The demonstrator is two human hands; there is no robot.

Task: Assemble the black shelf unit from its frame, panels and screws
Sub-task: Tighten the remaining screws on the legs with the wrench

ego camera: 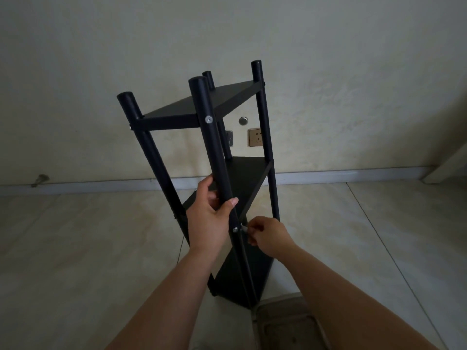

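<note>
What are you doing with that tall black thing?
A person is building a black shelf unit that stands upright on the floor. The left hand grips the front post to steady it. The right hand pinches a small silvery tool beside a screw low on that post. Another screw already sits higher up.
</note>
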